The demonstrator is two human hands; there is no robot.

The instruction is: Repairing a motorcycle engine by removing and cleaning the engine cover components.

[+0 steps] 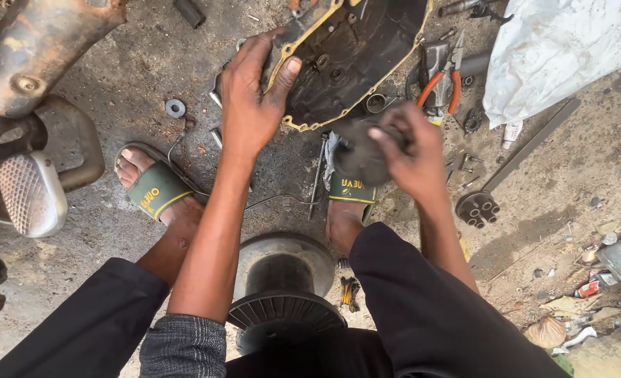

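Gripped: left hand (251,105) clamps edge of dark engine cover (349,49); right hand (412,157) closed around grimy rag wad (361,157), just below cover.

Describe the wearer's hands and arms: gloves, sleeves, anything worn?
Both the left hand and right hand are bare: no gloves, rings or watch visible. Forearms uncovered. A dark grey sleeve with fine pale check lines is pushed up the left arm.

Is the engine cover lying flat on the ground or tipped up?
Tipped up: the left hand grips the engine cover by its rim, hollow inside facing the camera.
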